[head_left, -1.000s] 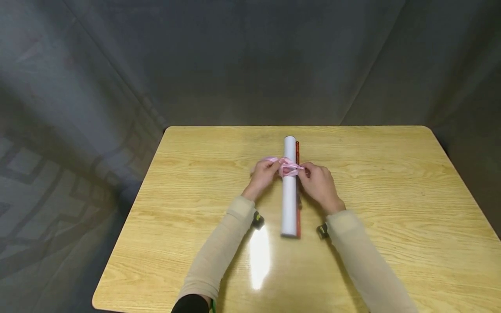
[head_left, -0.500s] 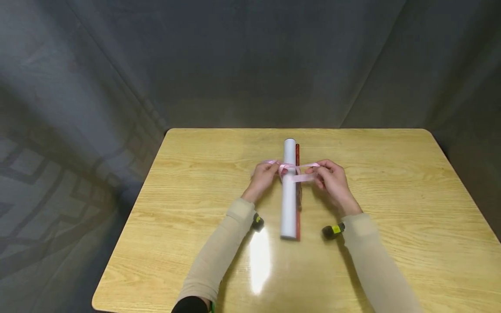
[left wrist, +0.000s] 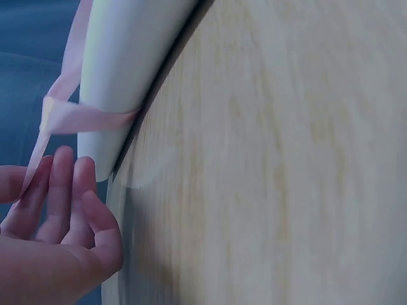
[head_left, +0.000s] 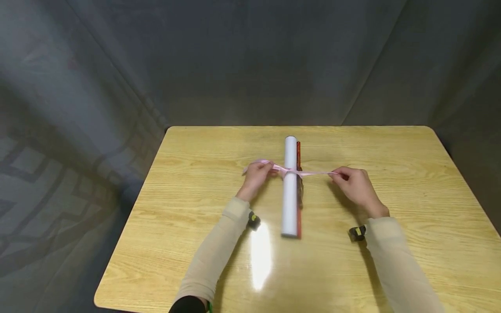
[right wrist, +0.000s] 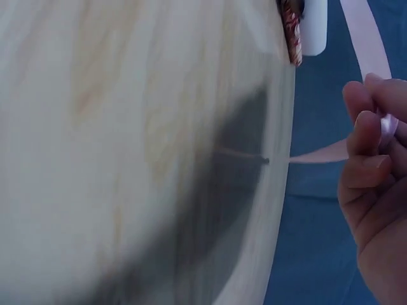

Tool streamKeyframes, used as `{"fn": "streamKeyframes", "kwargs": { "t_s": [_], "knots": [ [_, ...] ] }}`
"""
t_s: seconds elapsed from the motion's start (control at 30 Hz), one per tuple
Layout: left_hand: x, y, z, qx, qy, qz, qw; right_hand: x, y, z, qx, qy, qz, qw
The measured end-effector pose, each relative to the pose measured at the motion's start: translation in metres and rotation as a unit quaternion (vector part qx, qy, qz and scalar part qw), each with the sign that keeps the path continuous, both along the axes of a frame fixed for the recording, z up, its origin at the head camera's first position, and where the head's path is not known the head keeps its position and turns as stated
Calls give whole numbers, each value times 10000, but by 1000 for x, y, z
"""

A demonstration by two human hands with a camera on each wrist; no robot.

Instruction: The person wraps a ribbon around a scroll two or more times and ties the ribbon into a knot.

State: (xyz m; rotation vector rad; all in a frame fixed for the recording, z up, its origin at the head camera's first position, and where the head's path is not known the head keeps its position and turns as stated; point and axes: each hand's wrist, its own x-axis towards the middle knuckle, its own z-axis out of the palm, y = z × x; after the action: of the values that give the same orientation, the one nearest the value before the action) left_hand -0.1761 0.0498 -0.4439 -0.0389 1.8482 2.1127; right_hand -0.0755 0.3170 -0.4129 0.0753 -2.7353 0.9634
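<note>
At the middle of the wooden table (head_left: 391, 182) a white paper roll (head_left: 290, 187) is lying with its long axis running straight away from the person, and a thin red roll (head_left: 298, 191) is lying touching it along its right side. A pink ribbon (head_left: 313, 173) is crossing both rolls at right angles, a little beyond their midpoint, so its line is running left to right while theirs is running near to far. The left hand (head_left: 256, 174) is sitting just beside the white roll on its left, fingers curled and pinching the short end of the ribbon close to the wrap; in the left wrist view the ribbon (left wrist: 67, 114) is passing between the fingertips and bending round the tube (left wrist: 127, 70). The right hand (head_left: 354, 184) is standing well apart from the rolls on the right, pinching the far end of the ribbon between thumb and curled fingers, with the strand stretching nearly straight and level above the table between hand and rolls; the right wrist view is showing the ribbon (right wrist: 365, 38) held in that pinch. The left hand is therefore the nearer one to the crossing point, while the right is holding the long free run. Any tightening, I judge, is depending on pulls staying across the rolls' axis, not along it.
</note>
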Motion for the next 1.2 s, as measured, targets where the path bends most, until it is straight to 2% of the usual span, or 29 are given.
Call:
{"fn": "streamKeyframes", "kwargs": {
  "t_s": [0.37, 0.6, 0.73, 0.87, 1.1, 1.2],
  "knots": [
    [0, -22, 6, -61, -253, 121, 9996, 13, 12, -7, -128, 864, -33, 9962],
    [3, -31, 14, 1, 8, 90, 10000, 14, 12, -9, -324, 1728, -141, 9843],
    [4, -35, 17, -12, 93, 123, 9999, 14, 10, -8, -308, 1805, -119, 9830],
    [3, -40, 18, -67, 27, 227, 9997, 16, 10, -5, -284, 1800, -129, 9832],
    [6, -47, 26, -316, 218, 236, 9990, 16, 9, 5, -425, 2091, -156, 9768],
    [6, -49, 26, -297, 174, 264, 9991, 16, 10, 7, -360, 2103, -125, 9769]
  ]
}}
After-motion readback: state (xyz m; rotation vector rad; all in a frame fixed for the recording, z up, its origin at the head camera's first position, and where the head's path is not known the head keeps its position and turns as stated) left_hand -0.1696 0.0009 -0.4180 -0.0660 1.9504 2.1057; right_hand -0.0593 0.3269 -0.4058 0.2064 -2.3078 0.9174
